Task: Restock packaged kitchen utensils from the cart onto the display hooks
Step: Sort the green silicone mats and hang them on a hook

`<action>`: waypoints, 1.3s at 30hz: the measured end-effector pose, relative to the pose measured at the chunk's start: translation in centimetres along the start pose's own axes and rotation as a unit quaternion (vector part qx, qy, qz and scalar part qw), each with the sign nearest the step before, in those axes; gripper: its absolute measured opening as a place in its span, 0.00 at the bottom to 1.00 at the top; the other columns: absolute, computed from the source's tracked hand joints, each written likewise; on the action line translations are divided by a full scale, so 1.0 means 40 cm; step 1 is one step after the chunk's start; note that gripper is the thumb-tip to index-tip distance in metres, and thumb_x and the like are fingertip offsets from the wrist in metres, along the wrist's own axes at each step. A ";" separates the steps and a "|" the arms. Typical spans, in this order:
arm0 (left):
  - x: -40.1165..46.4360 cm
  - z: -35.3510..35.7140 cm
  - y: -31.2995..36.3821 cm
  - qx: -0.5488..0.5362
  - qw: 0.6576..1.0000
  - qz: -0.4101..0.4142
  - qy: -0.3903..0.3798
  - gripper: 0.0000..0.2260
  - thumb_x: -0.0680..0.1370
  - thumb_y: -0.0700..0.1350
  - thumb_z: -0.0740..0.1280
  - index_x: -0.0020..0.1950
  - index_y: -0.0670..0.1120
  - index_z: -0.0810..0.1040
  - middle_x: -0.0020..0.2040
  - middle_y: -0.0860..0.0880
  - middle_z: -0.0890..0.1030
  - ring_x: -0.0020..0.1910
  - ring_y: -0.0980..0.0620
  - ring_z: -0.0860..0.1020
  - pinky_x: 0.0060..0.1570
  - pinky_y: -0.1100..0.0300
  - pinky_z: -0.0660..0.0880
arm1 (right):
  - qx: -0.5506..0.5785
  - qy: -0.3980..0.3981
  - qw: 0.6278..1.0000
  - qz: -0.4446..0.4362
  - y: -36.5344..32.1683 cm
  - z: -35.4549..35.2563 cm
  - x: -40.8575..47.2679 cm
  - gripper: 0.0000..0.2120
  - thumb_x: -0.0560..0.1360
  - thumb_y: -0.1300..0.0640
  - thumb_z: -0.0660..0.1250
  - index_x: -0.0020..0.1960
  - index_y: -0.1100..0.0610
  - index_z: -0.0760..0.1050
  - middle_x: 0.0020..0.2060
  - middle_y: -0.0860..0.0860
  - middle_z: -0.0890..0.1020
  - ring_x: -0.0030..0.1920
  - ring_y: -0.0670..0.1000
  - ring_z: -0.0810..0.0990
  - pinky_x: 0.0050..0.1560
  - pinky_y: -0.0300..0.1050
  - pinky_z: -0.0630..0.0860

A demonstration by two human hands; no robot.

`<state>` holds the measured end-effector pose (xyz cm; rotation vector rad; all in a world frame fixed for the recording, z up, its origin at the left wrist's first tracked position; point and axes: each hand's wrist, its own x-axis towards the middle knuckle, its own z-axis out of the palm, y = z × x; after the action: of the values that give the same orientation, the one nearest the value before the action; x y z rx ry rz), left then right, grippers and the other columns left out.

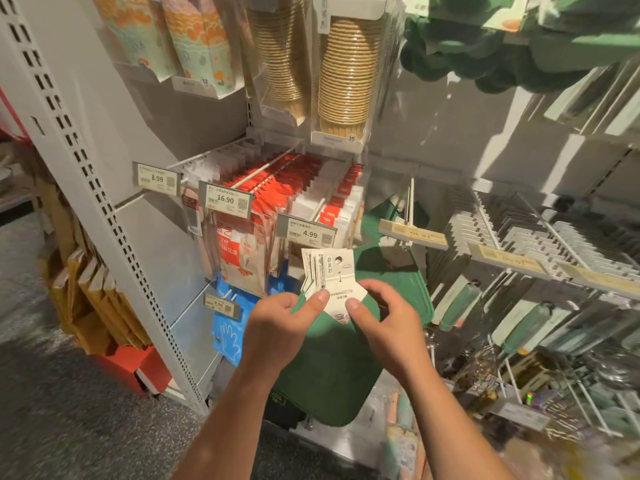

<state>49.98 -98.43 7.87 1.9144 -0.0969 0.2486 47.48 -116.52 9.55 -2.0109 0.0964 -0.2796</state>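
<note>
Both hands hold a stack of green mats [329, 362] topped by white card headers [329, 271] with a hang hole. My left hand [280, 320] pinches the left side of the fanned cards, thumb on top. My right hand [384, 320] grips the right side, thumb on the front card. The stack hangs in front of the display, just below an empty white hook [410, 202] with a yellow price tag. More of the same green mats [391, 244] hang behind the cards.
Left of the cards hang red-and-white packets [277, 195] behind price tags 8.99, 16.90 and 4.99. Paper cups [346, 74] hang above. Hooks with grey and green utensils [540, 244] fill the right. Brown bags [90, 299] stand at the left on the floor.
</note>
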 end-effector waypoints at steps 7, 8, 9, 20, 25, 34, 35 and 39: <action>-0.009 0.029 0.008 -0.060 0.992 -0.088 -0.068 0.28 0.70 0.62 0.74 0.25 0.46 0.63 0.24 0.54 0.61 0.27 0.50 0.61 0.32 0.53 0.59 | 0.037 0.020 0.999 0.031 0.027 -0.013 -0.029 0.17 0.67 0.43 0.78 0.49 0.45 0.73 0.48 0.40 0.83 0.54 0.46 0.80 0.52 0.46 0.76; -0.010 0.034 0.012 -0.073 0.989 -0.102 -0.083 0.28 0.68 0.64 0.74 0.26 0.46 0.64 0.26 0.53 0.63 0.28 0.50 0.63 0.32 0.54 0.60 | 0.036 0.021 0.999 0.032 0.028 -0.019 -0.030 0.16 0.68 0.47 0.78 0.48 0.47 0.73 0.48 0.42 0.83 0.53 0.47 0.81 0.51 0.47 0.76; -0.011 0.037 0.016 -0.093 0.984 -0.119 -0.097 0.27 0.67 0.65 0.74 0.27 0.47 0.66 0.27 0.50 0.66 0.29 0.49 0.65 0.33 0.54 0.61 | 0.032 0.019 0.999 0.031 0.030 -0.027 -0.030 0.15 0.71 0.52 0.79 0.47 0.47 0.72 0.48 0.44 0.84 0.53 0.48 0.81 0.50 0.47 0.76; -0.012 0.046 0.002 -0.195 0.945 -0.209 -0.161 0.29 0.64 0.64 0.78 0.38 0.39 0.75 0.36 0.45 0.73 0.35 0.46 0.69 0.39 0.50 0.64 | 0.060 0.002 0.998 -0.011 0.069 -0.082 -0.018 0.07 0.77 0.70 0.71 0.49 0.64 0.73 0.46 0.46 0.86 0.51 0.42 0.83 0.53 0.37 0.77; -0.013 0.048 0.018 -0.166 0.958 -0.184 -0.142 0.35 0.64 0.65 0.76 0.37 0.32 0.70 0.35 0.46 0.72 0.34 0.47 0.68 0.38 0.50 0.63 | 0.045 0.013 0.999 -0.010 0.066 -0.091 -0.012 0.11 0.77 0.67 0.73 0.50 0.53 0.78 0.47 0.40 0.86 0.51 0.40 0.83 0.53 0.32 0.76; 0.000 0.040 0.027 -0.111 0.988 -0.095 -0.056 0.32 0.68 0.61 0.75 0.31 0.39 0.58 0.30 0.46 0.57 0.30 0.48 0.57 0.35 0.51 0.55 | -0.020 0.112 0.993 0.038 0.100 -0.132 0.017 0.06 0.78 0.60 0.73 0.49 0.51 0.77 0.47 0.47 0.85 0.50 0.50 0.82 0.53 0.46 0.75; 0.003 0.037 0.024 -0.104 0.990 -0.085 -0.054 0.33 0.68 0.63 0.74 0.31 0.40 0.58 0.30 0.46 0.57 0.30 0.48 0.57 0.34 0.50 0.55 | -0.030 0.115 0.992 0.038 0.095 -0.137 0.023 0.06 0.78 0.60 0.72 0.50 0.50 0.78 0.48 0.44 0.84 0.50 0.47 0.81 0.53 0.44 0.74; 0.009 0.028 0.017 -0.062 0.997 -0.038 -0.034 0.33 0.66 0.67 0.72 0.30 0.42 0.59 0.29 0.40 0.58 0.29 0.44 0.58 0.33 0.50 0.57 | -0.095 0.135 0.985 0.040 0.082 -0.148 0.055 0.12 0.79 0.56 0.71 0.62 0.54 0.81 0.54 0.47 0.84 0.55 0.50 0.80 0.55 0.41 0.71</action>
<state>50.35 -99.68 8.20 1.7988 -0.0817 0.1234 48.36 -123.59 9.41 -2.1412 0.3863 -0.5075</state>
